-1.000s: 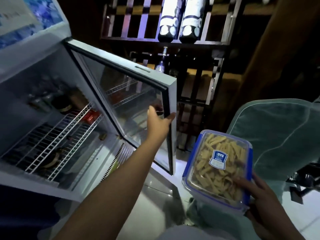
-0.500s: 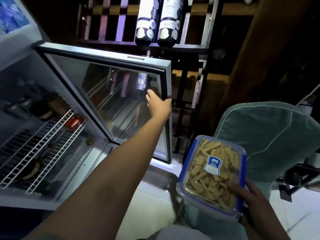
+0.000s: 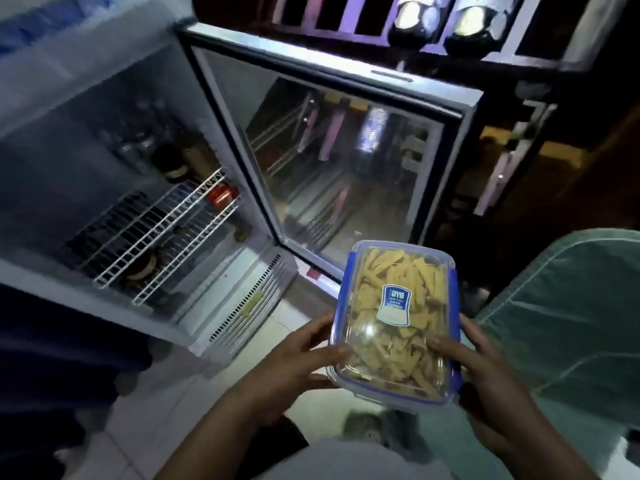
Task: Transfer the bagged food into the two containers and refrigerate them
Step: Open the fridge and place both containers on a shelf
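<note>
A clear plastic container (image 3: 394,320) with blue clips and a blue-white sticker on its lid is full of yellow food strips. I hold it in front of me with both hands. My left hand (image 3: 294,362) grips its near left corner, thumb on the lid. My right hand (image 3: 481,362) grips its near right side, thumb on the lid. The small fridge (image 3: 104,109) stands at the left with its glass door (image 3: 332,161) swung wide open. White wire shelves (image 3: 162,237) inside carry dark bottles and a red can.
A dark wooden wine rack (image 3: 519,46) with bottles stands behind the door. A teal cushioned chair (image 3: 568,320) is at the right. White tiled floor (image 3: 194,403) lies below the fridge. A dark shape fills the lower left corner.
My left hand let go of the fridge door and came down to grip the container's left side. The door stands wider open. The container has moved up and toward the middle.
</note>
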Demonstrator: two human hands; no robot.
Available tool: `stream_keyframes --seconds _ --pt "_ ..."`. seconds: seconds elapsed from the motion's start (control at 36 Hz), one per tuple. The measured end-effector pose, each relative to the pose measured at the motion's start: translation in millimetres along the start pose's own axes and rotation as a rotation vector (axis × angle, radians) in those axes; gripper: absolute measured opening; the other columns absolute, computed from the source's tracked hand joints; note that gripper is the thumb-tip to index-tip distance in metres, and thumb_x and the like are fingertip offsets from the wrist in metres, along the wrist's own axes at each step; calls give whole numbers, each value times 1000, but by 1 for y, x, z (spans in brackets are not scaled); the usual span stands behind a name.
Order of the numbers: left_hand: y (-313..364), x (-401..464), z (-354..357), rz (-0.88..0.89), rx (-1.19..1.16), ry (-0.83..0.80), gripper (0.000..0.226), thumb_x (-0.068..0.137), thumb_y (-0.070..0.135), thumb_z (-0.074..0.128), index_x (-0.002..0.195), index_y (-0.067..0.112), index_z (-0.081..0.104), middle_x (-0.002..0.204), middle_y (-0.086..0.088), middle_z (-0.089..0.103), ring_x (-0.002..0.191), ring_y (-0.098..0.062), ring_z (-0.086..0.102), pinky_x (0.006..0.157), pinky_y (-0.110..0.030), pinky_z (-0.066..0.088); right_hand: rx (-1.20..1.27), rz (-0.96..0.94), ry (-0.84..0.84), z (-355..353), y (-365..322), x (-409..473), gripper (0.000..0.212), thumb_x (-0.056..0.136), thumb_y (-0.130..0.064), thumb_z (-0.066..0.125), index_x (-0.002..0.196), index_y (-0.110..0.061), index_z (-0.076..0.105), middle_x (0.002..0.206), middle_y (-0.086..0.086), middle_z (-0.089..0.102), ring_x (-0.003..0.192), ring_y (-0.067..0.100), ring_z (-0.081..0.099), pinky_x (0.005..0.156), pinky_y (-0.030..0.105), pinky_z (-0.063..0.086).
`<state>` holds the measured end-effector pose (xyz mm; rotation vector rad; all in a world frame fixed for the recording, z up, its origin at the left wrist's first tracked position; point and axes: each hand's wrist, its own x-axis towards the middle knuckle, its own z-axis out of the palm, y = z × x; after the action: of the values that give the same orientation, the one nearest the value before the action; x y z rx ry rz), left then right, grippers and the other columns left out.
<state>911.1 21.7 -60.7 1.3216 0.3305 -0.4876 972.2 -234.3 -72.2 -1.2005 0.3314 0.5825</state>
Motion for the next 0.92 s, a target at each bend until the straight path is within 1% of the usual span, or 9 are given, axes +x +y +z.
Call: stream_keyframes --seconds 0.06,0.19,0.33,0.44,0.53,0.61,0.67,0.78,0.92 --pt "-1 -19 -18 48 -57 105 56 84 31 78 137 37 59 142 6 61 124 -25 64 93 -40 55 -31 35 -83 28 1 15 55 61 -24 84 111 -44 71 115 6 75 99 36 73 83 62 57" --pt "2 -53 -74 84 -142 345 58 80 21 77 135 33 62 135 2 67 119 -28 67 95 -44 54 -130 79 -281 110 9 51 56 68 -19 82 121 -33 69 114 12 75 97 36 74 71 45 61" --pt "8 -77 -141 90 -247 505 64 72 20 78 133 32 61 126 -1 72 110 -30 71 83 -42 60 -257 84 -403 204 19 84 51 78 -20 78 123 -39 68 114 10 75 100 33 74 77 44 61" --pt "11 -87 -192 135 -341 588 53 67 26 81 118 38 72 121 -2 74 106 -28 73 75 -35 60 -286 39 -463 274 24 102 60 67 -21 84 125 -32 69 115 14 74 100 35 73 74 41 62" --pt "11 -85 -232 162 -394 636 50 72 25 76 120 39 71 123 -3 73 108 -29 72 79 -40 60 -311 -44 -449 320 27 111 75 58 -24 89 126 -43 65 111 6 74 98 28 74 70 38 62" --pt "13 -78 -266 166 -413 680 47 73 29 76 118 37 71 120 -6 74 107 -30 72 84 -46 60 -469 -193 -485 350 34 125 72 64 -24 86 127 -50 62 115 -12 72 102 10 71 73 26 60" --pt "17 -71 -288 170 -432 712 42 73 27 74 114 37 73 117 -6 75 104 -28 73 86 -48 60 -574 -265 -538 366 39 136 63 68 -24 84 125 -44 65 121 -12 70 108 7 68 80 21 56" --pt "33 -50 -318 150 -475 762 42 67 29 77 108 32 76 109 -4 77 97 -24 75 83 -48 62 -728 -323 -630 388 48 169 67 72 -12 87 129 -38 62 127 -5 65 110 0 63 78 12 51" --pt "46 -10 -352 95 -550 837 29 92 16 67 120 19 70 110 -8 77 107 -32 71 84 -49 62 -892 -377 -688 415 47 232 73 72 -9 88 128 -44 58 132 -6 57 114 -4 57 83 10 48"
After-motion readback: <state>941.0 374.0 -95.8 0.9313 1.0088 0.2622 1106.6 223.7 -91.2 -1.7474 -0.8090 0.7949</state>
